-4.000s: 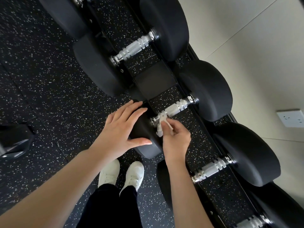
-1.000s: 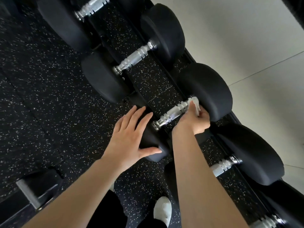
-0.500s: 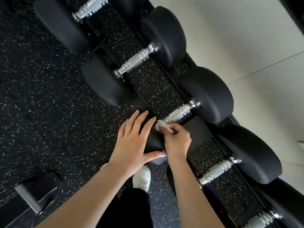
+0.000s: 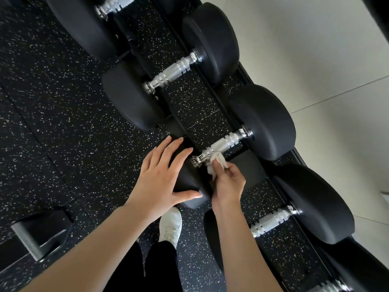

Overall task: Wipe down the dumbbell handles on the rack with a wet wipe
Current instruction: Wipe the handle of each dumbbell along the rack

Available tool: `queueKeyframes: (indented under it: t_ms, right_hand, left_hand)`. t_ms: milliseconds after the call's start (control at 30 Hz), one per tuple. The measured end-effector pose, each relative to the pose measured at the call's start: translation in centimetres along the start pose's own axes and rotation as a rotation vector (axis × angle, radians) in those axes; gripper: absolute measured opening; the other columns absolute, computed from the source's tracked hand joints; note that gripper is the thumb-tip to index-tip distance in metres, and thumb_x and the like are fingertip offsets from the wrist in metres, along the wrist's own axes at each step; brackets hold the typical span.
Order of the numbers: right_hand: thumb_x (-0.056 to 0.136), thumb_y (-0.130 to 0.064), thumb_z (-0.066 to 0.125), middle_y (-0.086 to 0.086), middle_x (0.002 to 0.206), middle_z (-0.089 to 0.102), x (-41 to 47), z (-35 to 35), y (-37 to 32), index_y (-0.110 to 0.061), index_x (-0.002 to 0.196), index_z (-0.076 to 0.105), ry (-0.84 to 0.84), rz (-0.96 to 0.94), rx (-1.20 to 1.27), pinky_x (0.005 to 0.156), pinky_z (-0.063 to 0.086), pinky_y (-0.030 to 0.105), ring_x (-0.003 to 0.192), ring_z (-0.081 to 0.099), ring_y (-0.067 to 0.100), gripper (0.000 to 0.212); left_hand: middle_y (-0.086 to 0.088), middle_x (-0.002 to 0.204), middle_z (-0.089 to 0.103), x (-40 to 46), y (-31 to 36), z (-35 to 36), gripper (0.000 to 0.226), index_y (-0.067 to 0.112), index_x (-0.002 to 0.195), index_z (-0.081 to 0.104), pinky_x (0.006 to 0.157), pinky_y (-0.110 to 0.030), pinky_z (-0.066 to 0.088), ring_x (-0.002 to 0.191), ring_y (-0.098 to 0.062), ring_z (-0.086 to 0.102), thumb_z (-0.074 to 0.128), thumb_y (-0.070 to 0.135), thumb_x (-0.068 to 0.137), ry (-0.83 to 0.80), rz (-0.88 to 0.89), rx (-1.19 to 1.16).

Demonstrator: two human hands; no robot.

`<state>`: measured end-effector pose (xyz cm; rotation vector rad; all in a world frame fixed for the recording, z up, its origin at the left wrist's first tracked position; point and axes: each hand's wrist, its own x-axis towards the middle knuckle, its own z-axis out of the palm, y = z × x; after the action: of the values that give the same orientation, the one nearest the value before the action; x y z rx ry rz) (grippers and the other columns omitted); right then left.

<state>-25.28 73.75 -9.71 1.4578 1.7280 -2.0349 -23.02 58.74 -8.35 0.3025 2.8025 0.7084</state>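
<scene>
Several black dumbbells with knurled chrome handles lie side by side on a black rack. My right hand pinches a white wet wipe against the near end of the middle dumbbell's handle. My left hand rests flat, fingers spread, on that dumbbell's near black head. The far head sits by the wall. The handle of the dumbbell above it is bare, and so is the handle of the one below it.
Black speckled rubber floor spreads to the left. A pale tiled wall runs along the right behind the rack. A dark metal piece of equipment stands at lower left. One white shoe shows below my hands.
A second ago my right hand held the wipe at the far end of the handle; it has slid back to the near end. My left hand stays on the dumbbell head.
</scene>
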Motion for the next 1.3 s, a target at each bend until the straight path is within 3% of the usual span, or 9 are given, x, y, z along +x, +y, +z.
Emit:
queueKeyframes:
  t_ms: [133,300,433,600,733,867,967,1167,1300]
  right_hand:
    - [0.083,0.001,0.065,0.004,0.077,0.066,0.9,0.2,-2.4,-0.010,0.075,0.059,0.096,0.007,0.171,0.054,0.052,0.019,0.068,0.064,0.013,0.015]
    - [0.085,0.003,0.062,0.003,0.088,0.065,3.1,0.7,-5.6,-0.009,0.086,0.062,0.128,-0.043,0.313,0.087,0.051,0.026,0.082,0.064,0.012,0.012]
    - [0.082,-0.008,0.069,0.005,0.105,0.067,2.9,0.3,-5.2,-0.011,0.098,0.059,0.049,0.029,0.462,0.094,0.048,0.029,0.096,0.065,0.014,0.018]
    - [0.084,-0.008,0.066,0.000,0.093,0.066,4.0,0.0,-4.6,-0.012,0.094,0.062,-0.071,-0.016,0.484,0.093,0.049,0.027,0.090,0.064,0.012,0.012]
    - [0.079,-0.009,0.064,-0.005,0.058,0.053,5.1,-0.7,-3.6,-0.013,0.072,0.056,-0.326,0.008,0.580,0.070,0.050,0.015,0.055,0.050,0.005,0.011]
    - [0.087,-0.008,0.053,-0.003,0.051,0.045,6.2,-0.5,-2.5,-0.012,0.070,0.051,-0.397,0.075,0.684,0.073,0.043,0.023,0.053,0.044,0.008,0.018]
    - [0.094,-0.010,0.042,-0.004,0.049,0.042,6.3,-0.2,-1.9,-0.013,0.067,0.045,-0.371,0.081,0.647,0.070,0.041,0.022,0.051,0.042,0.009,0.028]
    - [0.095,0.000,0.039,0.002,0.062,0.054,4.8,-0.4,1.4,-0.009,0.086,0.049,-0.393,0.136,0.394,0.059,0.049,0.018,0.054,0.052,0.011,0.017]
    - [0.095,0.003,0.038,0.007,0.064,0.057,4.1,-0.5,1.6,-0.004,0.097,0.046,-0.413,0.111,0.172,0.061,0.048,0.021,0.054,0.054,0.013,0.010]
  left_hand:
    - [-0.001,0.153,0.028,-0.1,0.0,0.0,0.091,0.024,0.142,0.036,0.111,-0.046,0.021,0.144,-0.023,0.016,0.046,0.077,0.068,0.013,-0.002,-0.027]
    - [-0.001,0.152,0.030,0.0,0.0,0.3,0.091,0.023,0.141,0.039,0.111,-0.042,0.016,0.144,-0.022,0.016,0.046,0.077,0.068,0.034,-0.007,-0.034]
    - [-0.003,0.152,0.030,-0.1,0.0,0.3,0.090,0.023,0.140,0.040,0.111,-0.044,0.018,0.144,-0.023,0.017,0.045,0.077,0.068,0.040,-0.007,-0.035]
    - [-0.001,0.152,0.029,-0.1,0.0,0.3,0.089,0.024,0.139,0.041,0.111,-0.046,0.019,0.144,-0.023,0.016,0.047,0.076,0.067,0.037,-0.006,-0.067]
    - [0.001,0.153,0.028,-0.1,-0.1,0.4,0.089,0.025,0.140,0.040,0.111,-0.044,0.016,0.145,-0.021,0.014,0.048,0.076,0.067,0.049,0.002,-0.082]
    - [0.002,0.152,0.027,-0.1,-0.3,0.6,0.088,0.026,0.139,0.041,0.111,-0.043,0.016,0.145,-0.020,0.014,0.049,0.075,0.067,0.064,0.009,-0.089]
    - [0.003,0.152,0.026,-0.2,-0.2,0.7,0.088,0.026,0.139,0.040,0.110,-0.043,0.016,0.145,-0.020,0.014,0.049,0.075,0.067,0.066,0.012,-0.075]
    - [0.001,0.152,0.028,-0.1,-0.2,0.5,0.089,0.025,0.138,0.041,0.109,-0.049,0.021,0.144,-0.022,0.016,0.048,0.076,0.066,0.057,0.005,-0.070]
    - [0.000,0.152,0.029,-0.1,-0.1,0.5,0.089,0.025,0.138,0.041,0.109,-0.049,0.022,0.144,-0.023,0.017,0.048,0.076,0.066,0.059,0.008,-0.071]
